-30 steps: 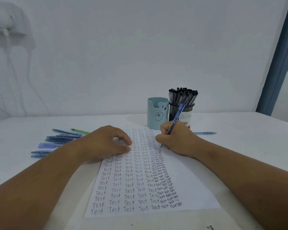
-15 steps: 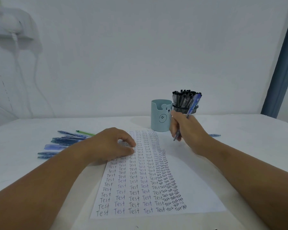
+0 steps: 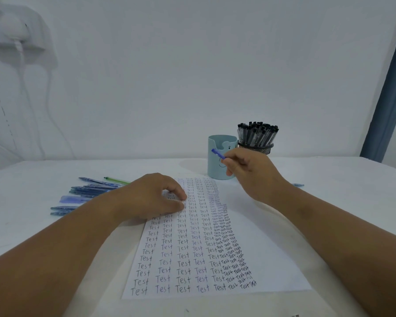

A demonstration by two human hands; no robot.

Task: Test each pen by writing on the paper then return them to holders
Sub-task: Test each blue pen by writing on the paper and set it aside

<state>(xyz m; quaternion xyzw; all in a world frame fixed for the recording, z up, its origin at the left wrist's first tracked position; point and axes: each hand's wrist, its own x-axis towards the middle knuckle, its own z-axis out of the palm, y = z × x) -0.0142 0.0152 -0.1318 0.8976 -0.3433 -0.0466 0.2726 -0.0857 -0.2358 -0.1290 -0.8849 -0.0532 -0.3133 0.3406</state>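
Right hand [image 3: 249, 172] has lifted off the paper [image 3: 192, 248] and swung toward the blue bear-faced holder [image 3: 217, 143], fingers pinching a blue pen [image 3: 218, 153] just in front of it. Left hand [image 3: 151, 197] rests curled on the paper. Testing looks done; next, tip the pen upright over the holder's mouth and drop it in.

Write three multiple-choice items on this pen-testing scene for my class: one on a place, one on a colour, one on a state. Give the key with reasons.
1. Where does the left hand rest?
A on the paper
B inside the mesh holder
C on the wall

2. What colour is the pen held by the right hand?
A red
B blue
C yellow

3. How is the mesh holder?
A empty
B tipped over
C full of black-capped pens

Key: A, its fingers lie on the written sheet; B, the barrel is blue; C, black caps crowd its top.
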